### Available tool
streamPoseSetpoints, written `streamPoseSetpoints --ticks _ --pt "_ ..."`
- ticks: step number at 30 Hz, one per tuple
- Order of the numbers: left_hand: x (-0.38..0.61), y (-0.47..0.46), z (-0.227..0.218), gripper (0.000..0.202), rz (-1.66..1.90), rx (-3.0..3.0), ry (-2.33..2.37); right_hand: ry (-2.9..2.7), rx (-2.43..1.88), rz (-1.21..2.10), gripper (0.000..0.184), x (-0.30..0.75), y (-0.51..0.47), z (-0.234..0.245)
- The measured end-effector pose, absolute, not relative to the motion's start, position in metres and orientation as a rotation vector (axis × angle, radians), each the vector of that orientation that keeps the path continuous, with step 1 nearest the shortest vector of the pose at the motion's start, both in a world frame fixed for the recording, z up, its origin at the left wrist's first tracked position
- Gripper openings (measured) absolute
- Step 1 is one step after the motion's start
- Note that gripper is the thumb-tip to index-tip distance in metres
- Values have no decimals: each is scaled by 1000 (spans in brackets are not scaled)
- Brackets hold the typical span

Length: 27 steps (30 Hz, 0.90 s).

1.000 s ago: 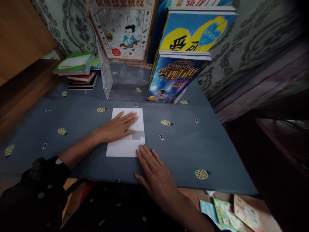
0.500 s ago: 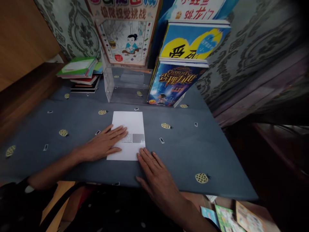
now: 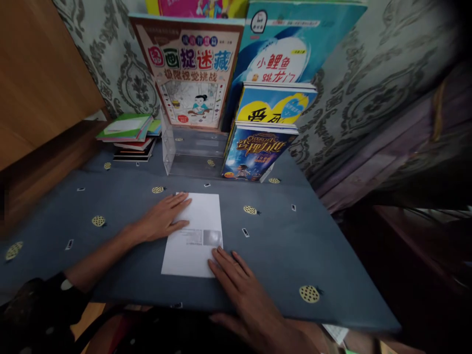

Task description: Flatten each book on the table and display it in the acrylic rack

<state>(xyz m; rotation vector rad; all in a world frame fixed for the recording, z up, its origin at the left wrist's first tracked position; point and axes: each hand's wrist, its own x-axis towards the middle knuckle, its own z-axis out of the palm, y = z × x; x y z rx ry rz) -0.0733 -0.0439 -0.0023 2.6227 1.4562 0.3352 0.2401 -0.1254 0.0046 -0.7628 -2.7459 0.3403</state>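
A white sheet of paper (image 3: pixel 188 260), printed with a grey box and small lines of text, lies flat on the table. My left hand (image 3: pixel 162 217) rests on its upper left part, fingers stretched out flat and reaching the far edge. Along the lower right edge of the paper lie the fingertips of my right hand (image 3: pixel 243 285), extended and holding nothing. Part of the right thumb shows dimly at the table's front edge.
Beyond the paper, a clear stand (image 3: pixel 167 152) holds picture books (image 3: pixel 197 73) and a blue book (image 3: pixel 254 152). A book stack (image 3: pixel 129 135) sits at back left. The grey-blue tablecloth (image 3: pixel 280 260) has a pineapple pattern.
My left hand has slid over the paper toward its far edge, uncovering more of the printed text. My right hand stays by the lower right edge. The view has tilted up.
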Motion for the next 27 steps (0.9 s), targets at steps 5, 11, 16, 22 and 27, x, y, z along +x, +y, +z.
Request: streamPoseSetpoints --ticks 5,11,16,22,27 --pt "-58 -77 9 65 268 2615 1320 -2797 -701 294 76 243 -125 4" --pt "-46 -103 16 68 274 2541 1207 -2734 -597 248 63 252 -127 1" --pt "-54 -93 28 46 329 2308 1165 -2576 -513 310 53 261 -117 16" --pt "-61 -73 41 51 587 1864 1199 -2093 -804 426 28 249 -79 66" --pt "-56 -58 29 53 877 1581 1326 -1756 -1093 997 37 225 -19 69"
